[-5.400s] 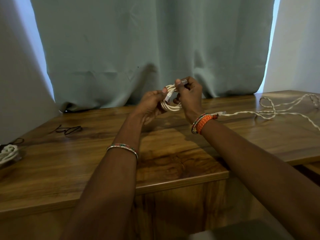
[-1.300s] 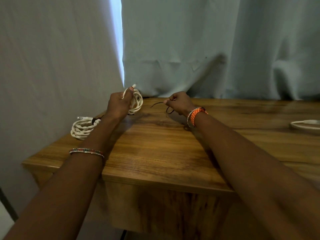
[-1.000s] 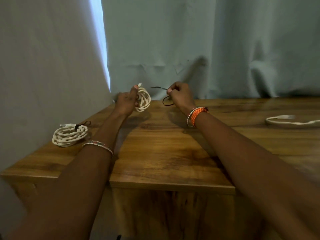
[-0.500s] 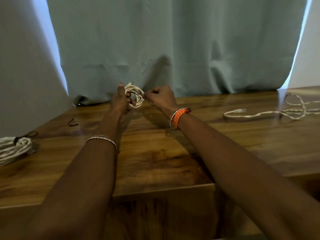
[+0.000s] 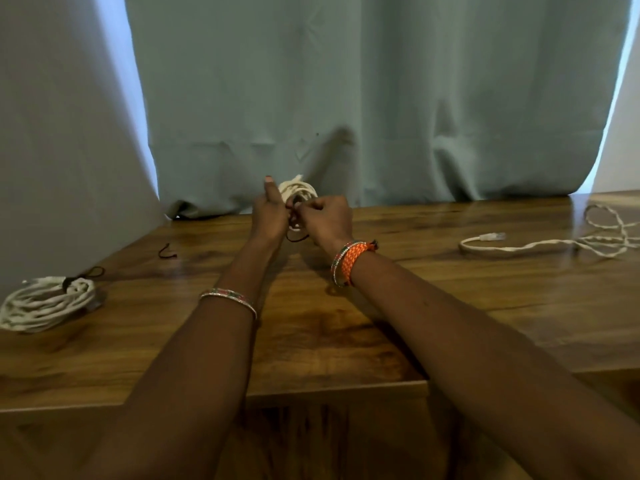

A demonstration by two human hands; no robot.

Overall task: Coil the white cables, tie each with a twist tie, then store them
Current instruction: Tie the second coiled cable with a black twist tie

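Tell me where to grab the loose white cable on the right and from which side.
Take the loose white cable just behind its plug end, coming from above. That end lies flat and alone on the wooden table, pointing right, while the rest trails into tangled loops by the right edge, so pinching near the plug probably gives a clean start for coiling.

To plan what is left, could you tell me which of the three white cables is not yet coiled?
The loose white cable at the table's right: it sprawls uncoiled. The tied coil lies at left, and the left hand holds the small coil.

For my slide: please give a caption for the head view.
Both hands tie a coil above the table.
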